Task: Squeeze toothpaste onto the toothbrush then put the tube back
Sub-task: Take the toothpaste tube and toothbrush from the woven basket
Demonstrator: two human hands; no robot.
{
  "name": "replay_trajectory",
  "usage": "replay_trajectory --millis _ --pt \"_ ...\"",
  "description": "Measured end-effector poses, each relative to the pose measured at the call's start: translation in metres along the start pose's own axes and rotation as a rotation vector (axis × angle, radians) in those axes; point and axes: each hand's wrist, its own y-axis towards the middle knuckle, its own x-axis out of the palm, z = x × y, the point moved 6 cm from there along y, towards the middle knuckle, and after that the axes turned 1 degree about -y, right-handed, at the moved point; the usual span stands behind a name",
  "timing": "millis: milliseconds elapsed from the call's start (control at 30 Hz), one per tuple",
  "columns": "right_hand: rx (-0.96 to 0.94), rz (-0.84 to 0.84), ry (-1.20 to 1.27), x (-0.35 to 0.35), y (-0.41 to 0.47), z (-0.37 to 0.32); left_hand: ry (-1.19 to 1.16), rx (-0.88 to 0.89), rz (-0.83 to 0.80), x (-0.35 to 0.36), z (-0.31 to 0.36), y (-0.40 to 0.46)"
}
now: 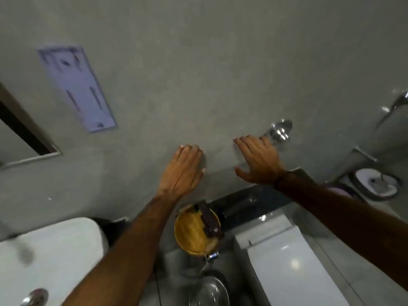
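Two hands are raised flat toward the grey wall (pixel 198 62), and neither carries anything. The left hand (pixel 184 167) has its fingers together and extended, palm toward the wall, apparently resting on it; the right hand (pixel 258 161) is spread with the thumb out, just left of a chrome wall tap (pixel 280 130). Both are released, grasping nothing.

Neither the toothpaste tube nor the toothbrush can be made out with confidence. Below the hands, on a dark ledge (pixel 254 199), stands a yellow round container (pixel 194 230) with a dark brown object (pixel 212 221) lying across its right rim; it may be one of the task's things, but the blur makes it impossible to say. To the near left is a white washbasin (pixel 55 250), to the near right a white toilet cistern (pixel 287 261), and a glass vessel (pixel 209 290) sits nearest, below the container.

As I judge it, the task has not begun: nothing is picked up and no paste is out. The risks from here come from the crowded ledge. A hand dropping down quickly could knock the yellow round container off its narrow footing, or catch the dark brown object and tip it toward the glass vessel. Reaching without looking down first could also mean grabbing the wrong item, since the view is smeared and the hands are well above the ledge
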Motion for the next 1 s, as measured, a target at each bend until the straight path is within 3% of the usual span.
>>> replay_trajectory --millis 200,333,467,633,733,933,1000 --pt "-0.002 -0.492 0.107 0.196 -0.035 0.004 -0.154 -0.068 -0.499 0.177 0.087 -0.031" --pt "-0.061 -0.615 0.104 0.286 -0.042 -0.006 -0.107 -0.087 -0.692 0.266 0.125 -0.04" --pt "-0.09 -0.631 0.096 0.331 -0.041 -0.007 -0.039 -0.064 -0.848 0.32 0.14 -0.046" --pt "-0.136 -0.601 0.083 0.354 -0.037 -0.006 -0.092 -0.094 -0.764 0.345 0.145 -0.048" --pt "-0.114 -0.568 0.123 0.348 -0.034 -0.002 -0.253 -0.2 -0.702 0.34 0.142 -0.046" --pt "0.034 -0.436 0.328 0.271 -0.041 0.012 -1.114 -0.934 -0.449 0.266 0.111 -0.05" --pt "0.089 -0.384 0.396 0.235 -0.043 0.009 -1.348 -1.094 -0.369 0.234 0.102 -0.059"
